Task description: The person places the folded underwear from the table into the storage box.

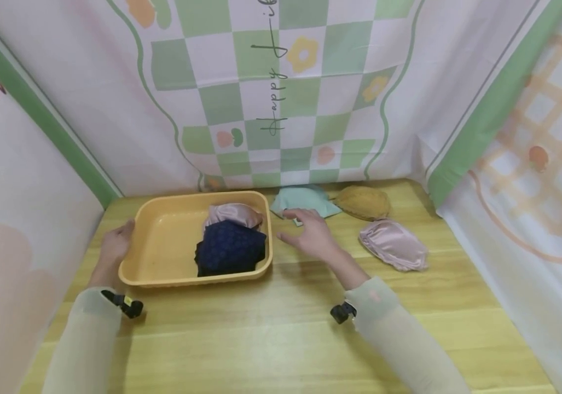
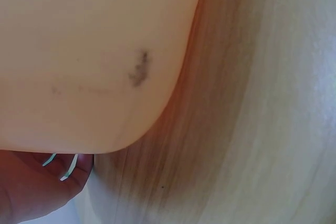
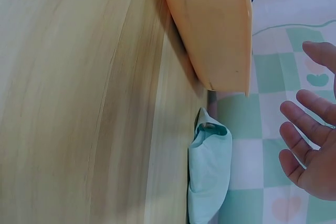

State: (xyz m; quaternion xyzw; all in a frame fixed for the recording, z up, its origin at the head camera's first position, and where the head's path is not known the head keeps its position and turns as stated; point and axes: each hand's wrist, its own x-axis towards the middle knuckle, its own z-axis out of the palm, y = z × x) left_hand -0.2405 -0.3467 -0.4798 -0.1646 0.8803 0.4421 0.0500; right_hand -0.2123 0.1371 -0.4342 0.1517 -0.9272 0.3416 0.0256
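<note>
Left hand: the left hand (image 1: 115, 243) is at the left end of a shallow, rounded-corner yellow-orange plastic basin (image 1: 162, 235), its fingers against the outer side near the rim; whether they pinch the rim I cannot tell.
Right hand: the right hand (image 1: 310, 235) is wide, thumb and fingers apart, holding nothing; it hangs above the bench (image 1: 305, 339), just right of the basin.
Basin: on the bench, left of centre, near the rear edge; the left wrist view shows a dark smudge (image 2: 140, 69) on its outer wall.
In the basin: a navy-blue patterned fabric piece (image 1: 231, 249) at the right end, partly covering a pale pink satin piece (image 1: 236, 214) behind it.
Mint cloth: a light mint-green fabric piece (image 1: 305, 200) lies on the bench just right of the basin, nearest the right hand; the right wrist view shows the fingers (image 3: 299, 142) apart from it.
Mustard cloth: a mustard-yellow rounded fabric piece (image 1: 363, 202) lies just right of the mint one.
Pink cloth on the bench: a second pink satin piece with a gathered edge (image 1: 394, 245) lies in front of the mustard one, farther right.
Wrists: small black devices (image 1: 343, 312) sit at the cuffs of pale sleeves (image 1: 404, 334).
Backdrop: a white cloth with a green checked print (image 1: 281, 104) hangs behind the bench.
</note>
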